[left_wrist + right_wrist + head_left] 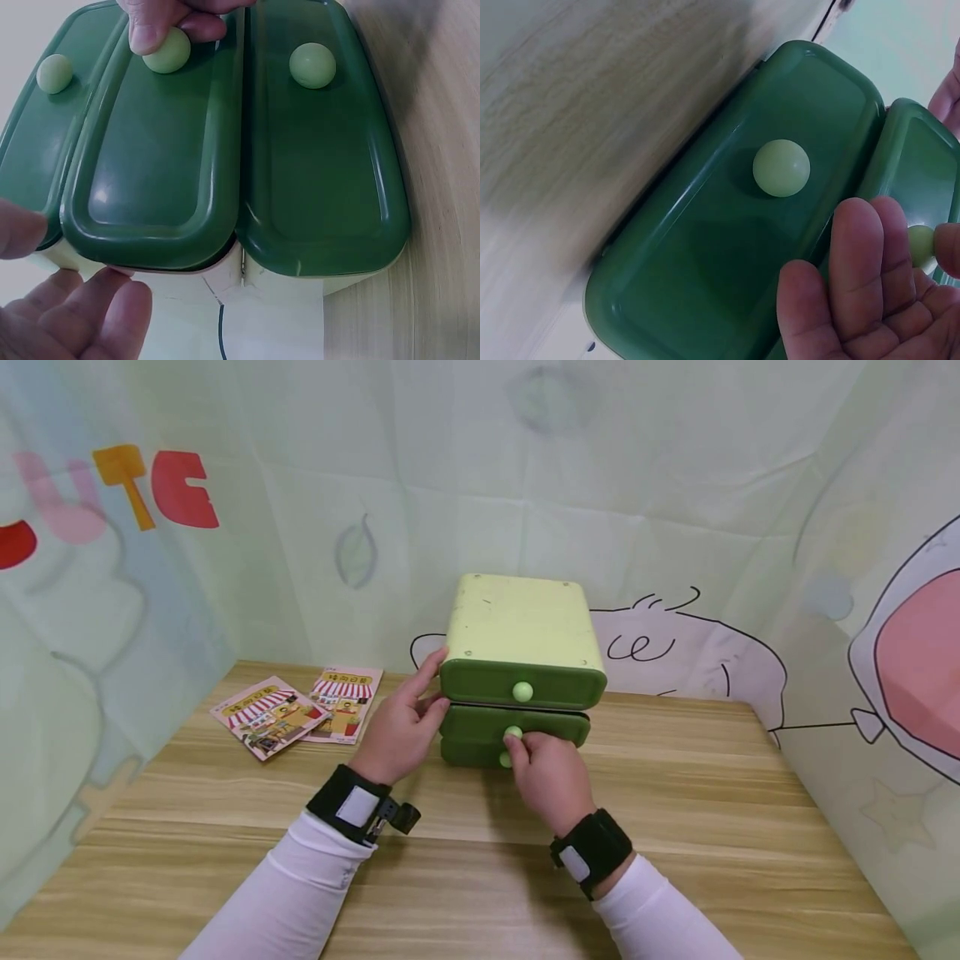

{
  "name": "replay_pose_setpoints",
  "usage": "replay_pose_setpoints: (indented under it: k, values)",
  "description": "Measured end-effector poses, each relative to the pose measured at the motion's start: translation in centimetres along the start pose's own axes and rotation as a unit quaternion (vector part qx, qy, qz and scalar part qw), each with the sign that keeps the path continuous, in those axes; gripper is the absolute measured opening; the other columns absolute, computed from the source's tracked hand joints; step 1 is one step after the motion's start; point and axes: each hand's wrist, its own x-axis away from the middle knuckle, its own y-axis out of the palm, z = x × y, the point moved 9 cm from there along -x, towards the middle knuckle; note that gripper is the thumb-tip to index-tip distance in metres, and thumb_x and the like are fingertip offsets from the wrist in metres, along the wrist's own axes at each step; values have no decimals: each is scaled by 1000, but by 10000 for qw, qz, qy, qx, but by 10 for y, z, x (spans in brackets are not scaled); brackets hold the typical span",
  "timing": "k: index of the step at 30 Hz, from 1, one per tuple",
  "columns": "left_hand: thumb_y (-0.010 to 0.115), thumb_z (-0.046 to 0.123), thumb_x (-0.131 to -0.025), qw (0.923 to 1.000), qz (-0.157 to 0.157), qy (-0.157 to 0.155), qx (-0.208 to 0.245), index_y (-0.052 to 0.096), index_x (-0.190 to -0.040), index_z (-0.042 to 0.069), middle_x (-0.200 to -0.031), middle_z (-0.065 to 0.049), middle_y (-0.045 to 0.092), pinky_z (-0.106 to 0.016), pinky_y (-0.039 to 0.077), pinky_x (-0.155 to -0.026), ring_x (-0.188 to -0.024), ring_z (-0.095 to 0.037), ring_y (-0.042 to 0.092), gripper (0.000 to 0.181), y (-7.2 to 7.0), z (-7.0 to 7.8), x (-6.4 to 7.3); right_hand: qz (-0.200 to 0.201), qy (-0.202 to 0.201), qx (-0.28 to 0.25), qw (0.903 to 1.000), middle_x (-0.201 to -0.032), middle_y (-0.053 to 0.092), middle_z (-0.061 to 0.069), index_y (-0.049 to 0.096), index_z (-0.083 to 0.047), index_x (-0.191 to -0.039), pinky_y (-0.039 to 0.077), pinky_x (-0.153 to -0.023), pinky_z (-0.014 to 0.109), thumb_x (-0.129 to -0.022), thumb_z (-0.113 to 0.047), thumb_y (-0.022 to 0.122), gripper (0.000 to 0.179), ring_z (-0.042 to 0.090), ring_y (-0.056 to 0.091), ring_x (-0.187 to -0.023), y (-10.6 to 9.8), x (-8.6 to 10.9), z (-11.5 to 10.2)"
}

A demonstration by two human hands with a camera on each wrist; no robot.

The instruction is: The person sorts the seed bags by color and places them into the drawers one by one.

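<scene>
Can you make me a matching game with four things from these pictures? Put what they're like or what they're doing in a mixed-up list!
Things:
1. Left hand
2. Right hand
3. Two booklets
4. Drawer box

Clues:
A. Lying on the wooden table, one partly over the other
B. Pale yellow top, green fronts
C. Pinching the middle drawer's knob
D. Touching the box's side

Right pairs: 1-D, 2-C, 3-A, 4-B

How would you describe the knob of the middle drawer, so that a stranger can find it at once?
On the wooden table stands a pale yellow-green cabinet. Its dark green middle drawer bears a round, pale green knob. Unlike the similar upper knob and lower knob, this one is pinched by the right hand.
</scene>
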Motion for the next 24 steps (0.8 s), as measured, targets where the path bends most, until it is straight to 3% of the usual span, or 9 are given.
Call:
replay_pose_setpoints:
  k: [24]
  values:
    - [54, 7, -94, 9996, 59, 12, -261, 24, -147, 42, -145, 13, 33, -33, 49, -86, -109, -9, 51, 69, -1, 1, 1, -79, 72, 60, 9999, -45, 42, -5, 49, -19, -52, 37, -39, 29, -96, -39, 51, 49, 12, 42, -42, 2, -7, 2]
